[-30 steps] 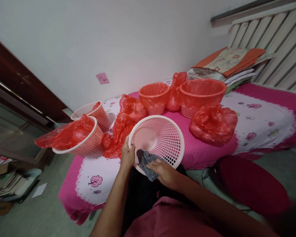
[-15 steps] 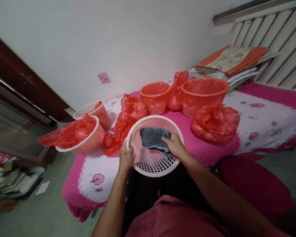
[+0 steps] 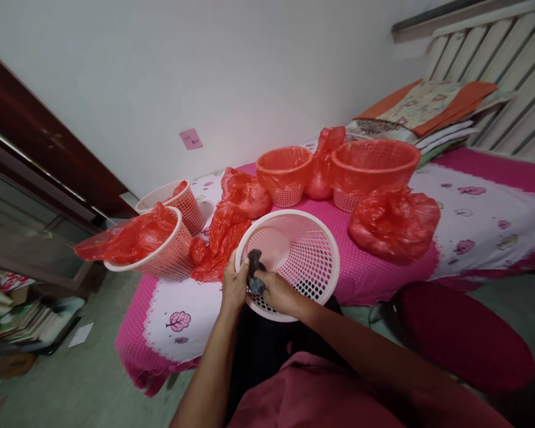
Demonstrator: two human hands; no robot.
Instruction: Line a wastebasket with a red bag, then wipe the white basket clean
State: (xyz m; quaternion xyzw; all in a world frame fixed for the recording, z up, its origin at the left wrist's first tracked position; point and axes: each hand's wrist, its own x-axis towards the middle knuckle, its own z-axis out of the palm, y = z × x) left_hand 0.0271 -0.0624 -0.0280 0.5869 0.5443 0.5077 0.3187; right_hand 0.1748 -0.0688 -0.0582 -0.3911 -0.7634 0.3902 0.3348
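A round pink perforated basket [image 3: 303,249] is tilted toward me over my lap at the bed's near edge. My left hand [image 3: 233,286] grips its left rim, fingers curled round it. My right hand [image 3: 277,292] is closed on a bunched dark grey cloth [image 3: 254,268] and presses it against the inside wall of the basket near the left rim, right beside my left hand.
Two pink baskets [image 3: 161,248] holding red plastic bags lie at the left on the pink bedspread [image 3: 383,267]. Two bag-lined baskets [image 3: 285,172] stand behind, with loose red bags [image 3: 395,221] around. Folded bedding [image 3: 423,113] is stacked at the back right; a dark red cushion [image 3: 463,333] lies beside me.
My right hand dragged the cloth from the far inner wall of the basket down to the near left rim, bunching it up. The basket tipped more upright toward me.
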